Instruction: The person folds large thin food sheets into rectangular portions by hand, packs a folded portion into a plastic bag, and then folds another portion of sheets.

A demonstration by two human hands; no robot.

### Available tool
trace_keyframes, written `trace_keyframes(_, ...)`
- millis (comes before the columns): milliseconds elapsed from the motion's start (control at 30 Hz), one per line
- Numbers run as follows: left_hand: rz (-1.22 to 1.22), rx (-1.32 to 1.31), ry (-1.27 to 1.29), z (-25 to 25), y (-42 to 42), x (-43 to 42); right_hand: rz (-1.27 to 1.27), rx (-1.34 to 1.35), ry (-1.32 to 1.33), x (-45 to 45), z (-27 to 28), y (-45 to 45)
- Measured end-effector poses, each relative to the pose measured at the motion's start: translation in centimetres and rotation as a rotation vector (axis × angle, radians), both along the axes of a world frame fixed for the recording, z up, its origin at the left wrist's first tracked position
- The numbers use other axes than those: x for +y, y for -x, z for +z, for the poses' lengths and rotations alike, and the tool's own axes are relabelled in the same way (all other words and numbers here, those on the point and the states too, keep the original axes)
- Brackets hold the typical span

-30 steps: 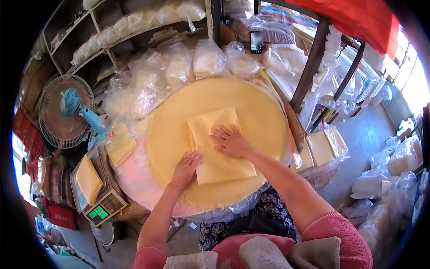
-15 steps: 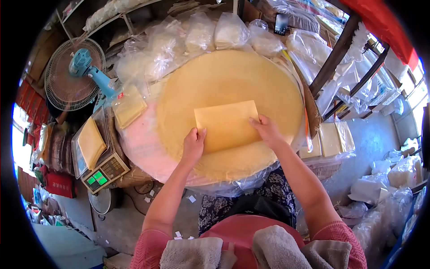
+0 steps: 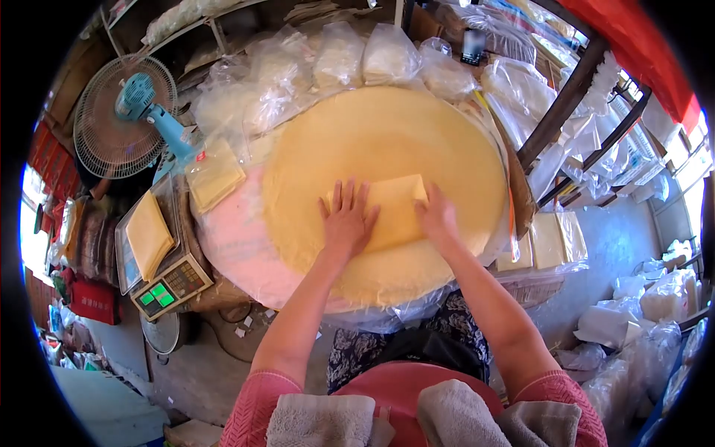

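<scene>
A thin, pale-yellow sheet folded into a rectangle (image 3: 393, 190) lies on a wide pile of round, tan-yellow sheets (image 3: 387, 123). My left hand (image 3: 347, 220) rests palm down over the left part of the folded sheet, fingers spread. At its right edge, my right hand (image 3: 438, 216) has its fingers bent around the border, and a corner stands up a little beside the fingertips. Part of the folded sheet is hidden under both hands. The near edge of the pile looks ruffled, close to my lap.
To the left, a digital scale (image 3: 175, 287) carries folded yellow sheets (image 3: 149, 232). A bagged packet (image 3: 216, 179) lies beside it, near a blue fan (image 3: 134, 104). Filled plastic bags (image 3: 391, 56) line the back. Wrapped packs (image 3: 550, 242) sit at right.
My left hand has gone from gripping the left edge to lying flat on the sheet. The folded sheet has come down against the pile. My right hand stays at the right edge.
</scene>
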State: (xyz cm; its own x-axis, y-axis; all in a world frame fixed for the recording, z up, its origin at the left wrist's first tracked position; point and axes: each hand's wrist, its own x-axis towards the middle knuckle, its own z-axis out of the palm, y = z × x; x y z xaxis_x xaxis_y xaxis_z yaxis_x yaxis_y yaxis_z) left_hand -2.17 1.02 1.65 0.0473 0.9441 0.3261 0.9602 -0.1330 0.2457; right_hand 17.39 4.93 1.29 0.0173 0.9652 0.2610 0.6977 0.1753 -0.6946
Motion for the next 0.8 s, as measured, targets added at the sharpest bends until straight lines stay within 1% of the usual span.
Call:
trace_keyframes(33, 0.007, -0.001, 0.059, -0.3, 0.0, 0.1, 0.034, -0.159, -0.038, -0.5, 1.3, 0.7)
trace_keyframes(67, 0.007, 0.03, 0.043, -0.5, -0.1, 0.0, 0.069, -0.318, -0.073, -1.5, 3.7, 1.6)
trace_keyframes(100, 0.008, 0.062, 0.029, -0.7, -0.2, -0.1, 0.106, -0.474, -0.106, -2.2, 4.8, 2.1)
trace_keyframes(200, 0.017, 0.109, 0.042, -0.8, -0.3, 0.1, 0.237, -0.603, -0.046, -1.3, -0.1, 2.3)
trace_keyframes(333, -0.03, 0.073, 0.132, -0.9, 0.1, 0.8, 0.246, -0.585, -0.025, -1.4, -0.6, 2.0)
trace_keyframes(400, -0.07, -0.025, 0.257, 1.3, 1.4, 1.7, 0.24, -0.606, -0.029, -0.8, -1.2, 1.9)
trace_keyframes(433, -0.089, -0.073, 0.318, 2.6, 2.2, 2.1, 0.266, -0.522, -0.019, -0.8, -0.5, 1.6)
trace_keyframes(500, -0.065, 0.0, 0.467, 5.0, 2.8, 2.6, 0.319, -0.348, 0.006, -1.3, 1.0, 0.9)
trace_keyframes(533, -0.05, 0.036, 0.546, 5.8, 3.2, 2.8, 0.291, -0.259, -0.056, -1.7, 1.2, 0.6)
trace_keyframes(600, -0.03, -0.209, 0.76, 6.4, 4.9, 3.0, 0.245, -0.082, -0.165, -2.9, 1.2, 0.0)
trace_keyframes(633, -0.014, -0.335, 0.869, 6.4, 5.7, 2.9, 0.241, 0.127, -0.003, -3.8, 1.9, -0.3)
trace_keyframes(700, -0.104, -0.48, 0.737, 5.3, 6.8, 2.5, 0.223, 0.546, 0.342, -6.5, 4.1, -0.5)
trace_keyframes(733, -0.147, -0.55, 0.672, 4.7, 7.1, 2.0, 0.241, 0.66, 0.471, -7.6, 4.4, -0.4)
trace_keyframes(800, -0.15, -0.479, 0.418, 6.6, 5.4, -0.1, 0.276, 0.879, 0.719, -9.0, 5.3, -0.1)
